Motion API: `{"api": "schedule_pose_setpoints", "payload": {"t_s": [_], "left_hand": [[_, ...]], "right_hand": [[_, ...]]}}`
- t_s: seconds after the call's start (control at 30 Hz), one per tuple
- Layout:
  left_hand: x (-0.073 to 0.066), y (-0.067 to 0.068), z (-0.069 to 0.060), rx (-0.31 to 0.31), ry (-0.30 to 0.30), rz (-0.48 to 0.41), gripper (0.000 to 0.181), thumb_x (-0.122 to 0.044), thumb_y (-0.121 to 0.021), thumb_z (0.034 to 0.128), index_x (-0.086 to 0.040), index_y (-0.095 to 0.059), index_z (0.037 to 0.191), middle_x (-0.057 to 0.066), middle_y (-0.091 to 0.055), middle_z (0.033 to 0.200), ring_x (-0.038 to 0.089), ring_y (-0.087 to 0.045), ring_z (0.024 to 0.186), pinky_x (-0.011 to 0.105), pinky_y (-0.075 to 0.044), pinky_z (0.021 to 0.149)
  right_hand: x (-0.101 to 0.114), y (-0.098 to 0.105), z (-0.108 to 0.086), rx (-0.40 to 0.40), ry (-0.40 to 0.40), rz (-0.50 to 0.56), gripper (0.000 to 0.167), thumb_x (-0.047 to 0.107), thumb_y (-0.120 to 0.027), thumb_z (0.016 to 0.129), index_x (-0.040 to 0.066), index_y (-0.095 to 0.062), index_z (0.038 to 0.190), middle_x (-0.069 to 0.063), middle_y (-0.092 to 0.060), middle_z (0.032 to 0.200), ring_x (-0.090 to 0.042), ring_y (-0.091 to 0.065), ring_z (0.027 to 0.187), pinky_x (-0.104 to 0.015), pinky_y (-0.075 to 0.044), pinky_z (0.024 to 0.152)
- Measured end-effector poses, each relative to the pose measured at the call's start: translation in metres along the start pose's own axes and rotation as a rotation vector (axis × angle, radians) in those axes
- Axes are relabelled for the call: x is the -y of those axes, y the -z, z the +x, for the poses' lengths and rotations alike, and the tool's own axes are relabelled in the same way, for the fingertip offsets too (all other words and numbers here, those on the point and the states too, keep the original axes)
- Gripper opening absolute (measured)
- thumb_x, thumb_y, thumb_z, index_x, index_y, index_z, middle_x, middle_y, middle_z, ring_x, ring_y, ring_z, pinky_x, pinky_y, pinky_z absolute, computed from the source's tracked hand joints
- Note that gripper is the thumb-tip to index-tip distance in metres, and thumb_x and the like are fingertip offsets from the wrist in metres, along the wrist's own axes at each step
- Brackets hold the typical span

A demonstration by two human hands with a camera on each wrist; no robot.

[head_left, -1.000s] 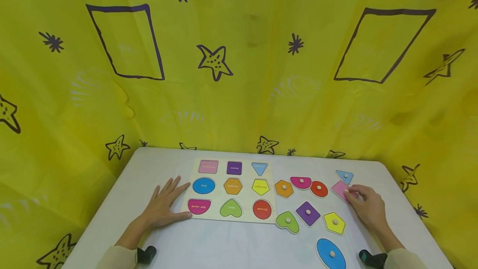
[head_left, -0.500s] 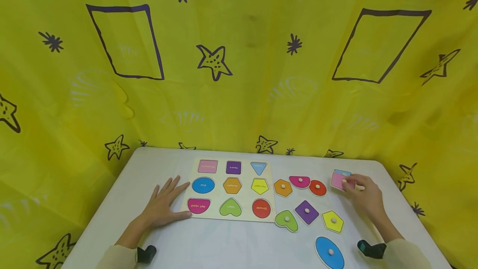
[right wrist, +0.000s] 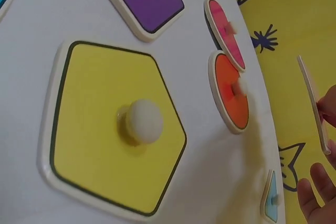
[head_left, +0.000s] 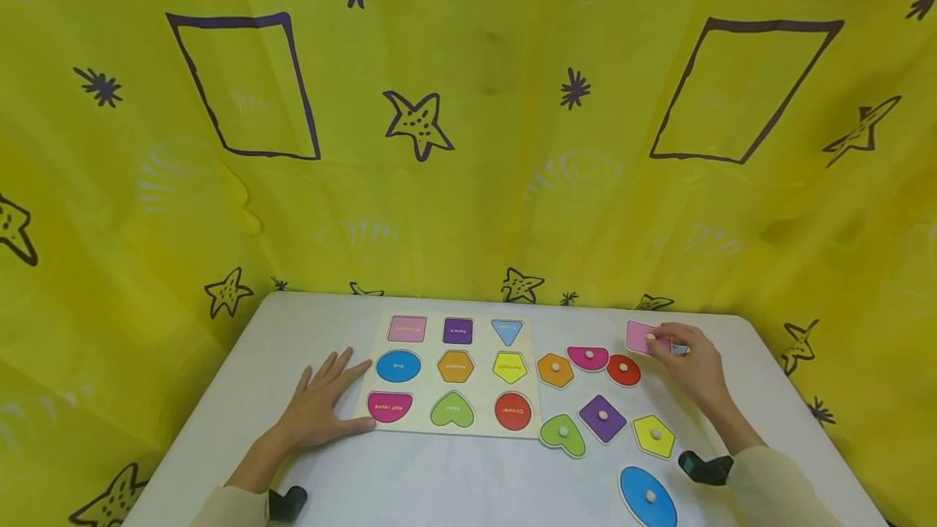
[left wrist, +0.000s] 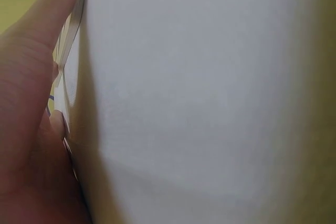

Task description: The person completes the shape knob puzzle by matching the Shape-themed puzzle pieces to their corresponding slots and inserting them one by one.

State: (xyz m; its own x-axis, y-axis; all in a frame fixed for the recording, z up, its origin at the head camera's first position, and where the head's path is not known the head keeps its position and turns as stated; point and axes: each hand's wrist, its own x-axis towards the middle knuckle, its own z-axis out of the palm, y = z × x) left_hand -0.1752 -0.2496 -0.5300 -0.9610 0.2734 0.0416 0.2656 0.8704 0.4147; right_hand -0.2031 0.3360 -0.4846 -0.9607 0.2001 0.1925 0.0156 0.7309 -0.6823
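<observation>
Pink rect. (head_left: pixel 638 336): was angled beside blue tri. (right wrist: pixel 271 202); now lifted off tbl. (head_left: pixel 439 478), shifted L past tri., turned straighter w/ far edge.
R hand (head_left: pixel 688 360): moved L & fwd w/ rect., now hiding most of tri. in head view.

Head camera: above tabletop (head_left: pixel 439 470), facing forward and down; widest view, includes far edge, both far corners, curtain (head_left: pixel 468 193). Left wrist camera: close to tabletop, left hand (left wrist: pixel 26 119) along frame's left. Right wrist camera: low, nearest yellow pentagon (right wrist: pixel 97 135); far edge runs steeply down frame. Shared, head and right wrist: pentagon, purple square (right wrist: pixel 147 4), red disc (right wrist: pixel 230 106).
</observation>
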Motion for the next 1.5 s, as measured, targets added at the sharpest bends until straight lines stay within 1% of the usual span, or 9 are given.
{"api": "schedule_pose_setpoints", "payload": {"t_s": [0.13,0.3,0.37,0.6,0.77,1.0,1.17,1.33,1.5], "left_hand": [[0.001,-0.001,-0.001,-0.013,-0.004,-0.012,0.099,-0.070,-0.078,0.0732,-0.022,-0.048,0.155,0.020,-0.031,0.165,0.049,-0.017,0.153,0.076,-0.004,0.116],[-0.001,0.001,-0.002,-0.005,0.007,-0.020,0.099,-0.069,-0.078,0.0727,-0.022,-0.049,0.154,0.020,-0.031,0.165,0.049,-0.017,0.153,0.076,-0.004,0.116],[-0.003,0.002,-0.002,0.006,0.016,-0.018,0.099,-0.069,-0.078,0.0733,-0.022,-0.048,0.155,0.019,-0.031,0.165,0.049,-0.016,0.153,0.076,-0.004,0.116],[-0.005,0.005,-0.001,0.024,0.026,-0.006,0.098,-0.070,-0.077,0.0745,-0.023,-0.047,0.156,0.018,-0.030,0.166,0.048,-0.016,0.153,0.075,-0.004,0.117],[-0.004,0.004,0.000,0.021,0.031,-0.010,0.098,-0.070,-0.077,0.0743,-0.023,-0.047,0.156,0.018,-0.029,0.166,0.048,-0.015,0.154,0.074,-0.003,0.118],[-0.004,0.003,0.000,0.021,0.034,-0.002,0.099,-0.071,-0.077,0.0736,-0.024,-0.047,0.155,0.018,-0.030,0.166,0.047,-0.017,0.153,0.075,-0.004,0.117],[0.001,-0.003,0.000,-0.024,0.008,-0.033,0.099,-0.073,-0.077,0.0715,-0.025,-0.049,0.154,0.018,-0.032,0.165,0.048,-0.018,0.153,0.075,-0.004,0.117],[0.007,-0.011,0.000,-0.068,-0.024,-0.039,0.098,-0.075,-0.075,0.0721,-0.026,-0.049,0.154,0.018,-0.033,0.165,0.048,-0.019,0.152,0.076,-0.006,0.117],[0.005,-0.007,0.001,-0.078,-0.038,-0.067,0.097,-0.073,-0.077,0.0714,-0.024,-0.052,0.152,0.021,-0.035,0.163,0.050,-0.020,0.151,0.078,-0.005,0.115]], "right_hand": [[0.009,-0.007,0.007,0.003,0.019,0.019,0.035,0.025,-0.068,0.101,-0.003,-0.069,0.123,-0.029,-0.051,0.140,-0.049,-0.049,0.124,-0.065,-0.045,0.100],[0.019,-0.017,0.015,0.006,0.075,0.014,0.032,0.025,-0.069,0.100,-0.001,-0.072,0.118,-0.025,-0.055,0.138,-0.042,-0.056,0.117,-0.044,-0.053,0.091],[0.025,-0.021,0.018,0.018,0.090,0.022,0.031,0.025,-0.069,0.100,0.000,-0.073,0.118,-0.025,-0.056,0.137,-0.041,-0.057,0.116,-0.041,-0.053,0.089],[0.047,-0.039,0.025,0.099,0.088,0.084,0.035,0.027,-0.068,0.101,0.000,-0.071,0.122,-0.024,-0.053,0.141,-0.042,-0.054,0.122,-0.053,-0.052,0.098],[0.064,-0.057,0.031,0.130,0.104,0.115,0.034,0.026,-0.069,0.100,-0.001,-0.071,0.122,-0.024,-0.053,0.142,-0.042,-0.054,0.124,-0.055,-0.052,0.100],[0.090,-0.085,0.035,0.146,0.117,0.158,0.029,0.021,-0.072,0.098,0.002,-0.073,0.119,-0.021,-0.055,0.138,-0.037,-0.057,0.117,-0.049,-0.053,0.096],[0.110,-0.108,0.036,0.177,0.105,0.193,0.026,0.021,-0.073,0.097,0.004,-0.074,0.117,-0.017,-0.057,0.133,-0.035,-0.056,0.115,-0.044,-0.052,0.094],[0.128,-0.131,0.037,0.216,0.090,0.230,0.024,0.022,-0.074,0.095,0.008,-0.076,0.115,-0.014,-0.059,0.129,-0.032,-0.056,0.114,-0.045,-0.053,0.095],[0.147,-0.154,0.036,0.246,0.127,0.286,0.020,0.019,-0.077,0.093,0.009,-0.077,0.110,-0.013,-0.060,0.128,-0.030,-0.056,0.112,-0.045,-0.053,0.095]]}}
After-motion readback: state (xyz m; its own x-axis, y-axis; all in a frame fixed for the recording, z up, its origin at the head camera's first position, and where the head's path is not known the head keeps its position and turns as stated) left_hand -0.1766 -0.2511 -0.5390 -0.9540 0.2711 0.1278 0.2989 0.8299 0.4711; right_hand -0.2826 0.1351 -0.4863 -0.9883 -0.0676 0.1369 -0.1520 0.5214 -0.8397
